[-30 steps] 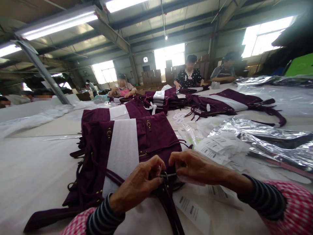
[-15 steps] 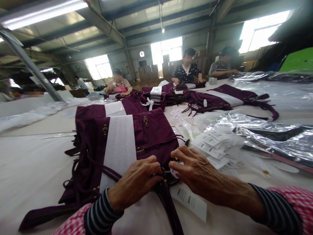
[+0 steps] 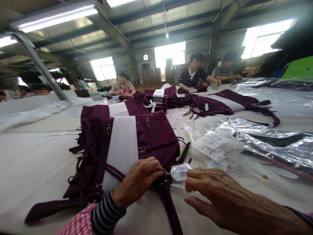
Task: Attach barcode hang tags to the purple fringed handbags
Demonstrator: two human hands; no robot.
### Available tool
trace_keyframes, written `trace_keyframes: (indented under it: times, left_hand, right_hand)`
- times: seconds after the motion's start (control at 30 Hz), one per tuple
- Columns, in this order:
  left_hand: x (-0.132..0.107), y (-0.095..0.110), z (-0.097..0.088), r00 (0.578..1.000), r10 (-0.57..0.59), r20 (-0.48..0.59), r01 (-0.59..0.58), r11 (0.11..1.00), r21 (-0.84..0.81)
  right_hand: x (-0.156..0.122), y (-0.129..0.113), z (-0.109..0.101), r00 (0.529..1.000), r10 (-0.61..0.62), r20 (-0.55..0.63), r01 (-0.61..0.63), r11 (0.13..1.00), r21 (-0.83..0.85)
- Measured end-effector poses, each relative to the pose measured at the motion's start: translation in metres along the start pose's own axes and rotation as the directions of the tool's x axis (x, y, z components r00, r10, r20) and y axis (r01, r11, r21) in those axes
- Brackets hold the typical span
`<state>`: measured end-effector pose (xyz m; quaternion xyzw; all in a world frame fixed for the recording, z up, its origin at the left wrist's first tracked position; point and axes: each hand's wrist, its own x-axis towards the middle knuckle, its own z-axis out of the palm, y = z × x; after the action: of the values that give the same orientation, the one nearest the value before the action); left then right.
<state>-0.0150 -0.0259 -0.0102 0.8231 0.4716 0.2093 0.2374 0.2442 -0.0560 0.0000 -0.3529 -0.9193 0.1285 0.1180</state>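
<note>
Watching through the head view, I see the main change at the right hand (image 3: 220,195): a second ago it was pinched in close to its partner, and now it has drawn off to the side, its grip released, thumb well apart from the fingers. That leaves the shiny white tag (image 3: 181,172) in plain sight between the two hands, just beside the brass ring (image 3: 164,170), its printed code facing up. The left hand (image 3: 139,181) has hardly moved; its grip is clenched on the strap (image 3: 167,202) right at that ring. The purple bag (image 3: 156,133) lies where it did on the surface (image 3: 49,169), in front of the hands, a white paper band (image 3: 122,140) across it. I take this to mean the fiddly fingerwork at the ring has eased, and that the tag sits at the strap without a full pinch from the right. Whether those fingertips still brush its edge, or how it is fastened, I can't tell. Printed labels (image 3: 212,143) lie beyond, to the right.
</note>
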Motion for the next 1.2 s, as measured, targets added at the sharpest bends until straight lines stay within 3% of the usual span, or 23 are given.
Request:
trace_keyframes:
  times: [0.17,0.23,0.4,0.53,0.6,0.67,0.8,0.87,0.97,1.03,1.2]
  left_hand:
    - [-0.001,0.0,0.006,0.997,-0.06,-0.057,0.059,0.998,-0.025]
    - [-0.002,-0.001,0.006,0.994,-0.091,-0.057,0.086,0.993,-0.082]
    - [-0.003,-0.003,-0.005,0.97,-0.242,-0.031,0.227,0.944,-0.241]
    - [-0.003,-0.001,-0.006,0.957,-0.291,-0.016,0.272,0.91,-0.314]
    - [-0.003,0.0,-0.003,0.954,-0.298,-0.033,0.27,0.902,-0.338]
    - [-0.003,0.001,0.0,0.952,-0.303,-0.048,0.264,0.889,-0.373]
    - [-0.004,0.0,0.002,0.945,-0.32,-0.066,0.262,0.863,-0.432]
    - [-0.004,0.0,0.002,0.942,-0.328,-0.068,0.263,0.851,-0.455]
    - [-0.005,0.002,0.003,0.944,-0.329,-0.036,0.266,0.818,-0.51]
    - [-0.006,0.002,0.005,0.948,-0.318,-0.012,0.26,0.794,-0.549]
    - [-0.01,0.008,0.006,0.961,-0.277,-0.012,0.22,0.789,-0.574]
  right_hand:
    - [0.0,0.004,0.009,0.998,-0.018,0.059,0.021,0.998,-0.051]
    - [0.004,0.002,0.002,0.998,-0.003,0.059,0.005,0.999,-0.044]
    - [0.04,0.014,-0.036,0.996,0.086,0.029,-0.089,0.986,0.143]
    - [0.087,0.05,-0.036,0.99,0.131,0.046,-0.138,0.902,0.408]
    - [0.104,0.061,-0.027,0.981,0.191,-0.03,-0.166,0.912,0.376]
    - [0.11,0.061,-0.019,0.954,0.235,-0.186,-0.187,0.952,0.242]
    - [0.091,0.043,-0.01,0.893,0.053,-0.447,-0.142,0.975,-0.168]
    - [0.073,0.035,-0.009,0.916,0.0,-0.402,-0.103,0.967,-0.233]
    - [0.048,0.027,-0.005,0.986,0.037,-0.16,-0.056,0.992,-0.115]
    - [0.037,0.026,-0.001,0.997,0.048,-0.054,-0.05,0.998,-0.031]
    - [0.034,0.027,0.005,0.997,0.049,-0.065,-0.046,0.998,0.037]
